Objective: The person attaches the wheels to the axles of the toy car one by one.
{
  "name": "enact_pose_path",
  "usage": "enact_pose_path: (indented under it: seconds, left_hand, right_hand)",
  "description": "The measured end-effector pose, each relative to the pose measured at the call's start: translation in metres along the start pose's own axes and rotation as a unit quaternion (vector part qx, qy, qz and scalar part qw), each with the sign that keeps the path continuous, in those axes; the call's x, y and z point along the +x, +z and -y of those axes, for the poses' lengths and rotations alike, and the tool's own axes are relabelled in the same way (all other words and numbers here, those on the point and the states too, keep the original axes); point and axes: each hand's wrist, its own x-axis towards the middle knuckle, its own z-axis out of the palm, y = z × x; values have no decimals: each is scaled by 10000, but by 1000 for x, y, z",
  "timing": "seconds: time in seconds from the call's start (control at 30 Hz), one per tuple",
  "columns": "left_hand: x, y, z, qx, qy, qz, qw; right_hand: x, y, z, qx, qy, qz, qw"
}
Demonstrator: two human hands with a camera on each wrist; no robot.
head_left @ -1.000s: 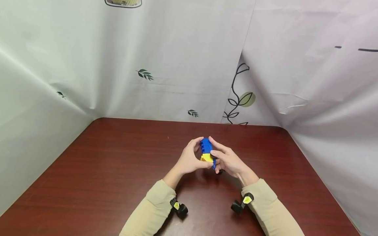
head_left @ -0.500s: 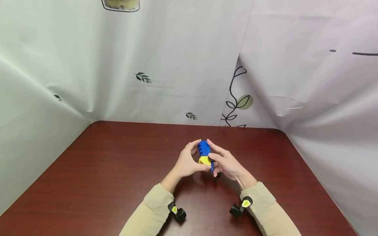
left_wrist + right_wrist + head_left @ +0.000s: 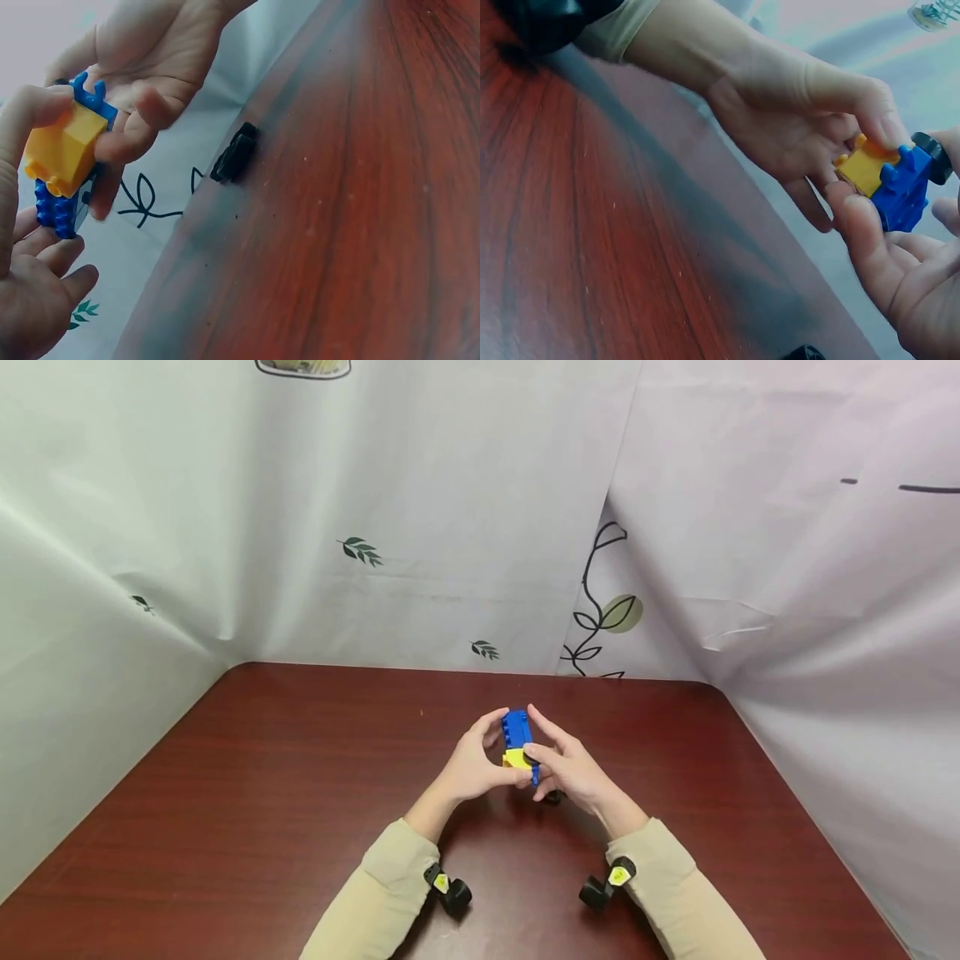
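Between both hands, above the table, is a toy brick car of blue and yellow building bricks. My left hand holds it from the left, its thumb on the yellow brick and its fingers at the blue studded end. From the other side my right hand grips it, with the thumb near a black wheel and the forefinger along the far blue end. Blue prongs stick out at the near end. Fingers hide part of the car's underside and sides.
A small black piece lies on the reddish-brown wooden table, just below the right hand. Pale printed cloth hangs behind the table and at both sides. Each sleeve carries a black wrist camera.
The head view has shifted slightly. Both hands keep hold of the toy brick car, and a little more of the black wheel shows by the right thumb.
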Motion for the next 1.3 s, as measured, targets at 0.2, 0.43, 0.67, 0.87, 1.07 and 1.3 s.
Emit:
enact_pose_path:
  seconds: [0.2,0.43,0.67,0.87,1.07,1.3]
  left_hand:
    - [2,-1,3,50,-238,160,9996]
    - [3,2,14,30,-527,282,9982]
    - [1,3,17,10,-589,409,9974]
    - [2,3,20,-151,-650,541,9963]
    - [3,3,23,-192,-734,643,9950]
    - [2,2,23,-276,-759,692,9943]
  right_hand:
    - [4,-6,-3,-1224,7,-479,9913]
    - [5,-19,-9,-2129,-296,-1045,9710]
    - [3,-35,-12,-2732,-574,-1254,9520]
    - [0,-48,-18,-3029,-464,-827,9483]
    - [-4,-53,-22,-3282,-253,-49,9443]
    - [-3,-55,-24,-3443,47,443,9378]
